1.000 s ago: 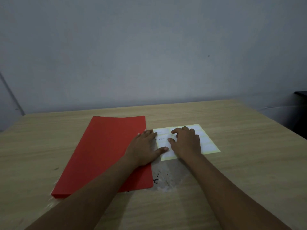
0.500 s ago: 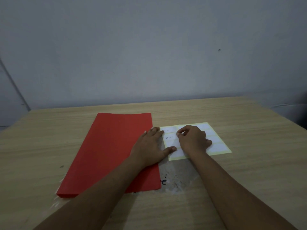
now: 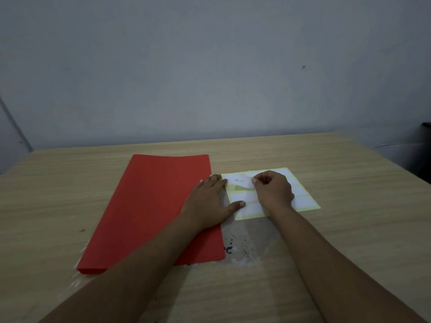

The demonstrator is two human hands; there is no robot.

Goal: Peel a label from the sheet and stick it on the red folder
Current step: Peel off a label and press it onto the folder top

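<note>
Both forearms reach forward over the wooden bench [image 3: 326,241], and the left hand [image 3: 210,201] lies flat, palm down, fingers spread open and gripping nothing: the palm rests on the right edge of the red folder [image 3: 151,206] while the thumb and fingertips cross onto the left side of the label sheet [image 3: 305,202], pinning it. The right hand [image 3: 274,190] sits curled over the middle of the sheet, knuckles up, thumb and forefinger pinched closed on the corner of a label [image 3: 241,183] in the upper-left part of the sheet. That label is lifted at its right end, with a darker wedge of backing showing beneath the raised corner; its left end lies on the sheet, and faint handwriting runs across it. The label's long axis runs left to right. The sheet lies just right of the folder, its long side angled away to the right. The folder lies flat with its long axis running away from the person, leaning slightly right. Dark ink specks mark the bench near the folder's near-right corner.
</note>
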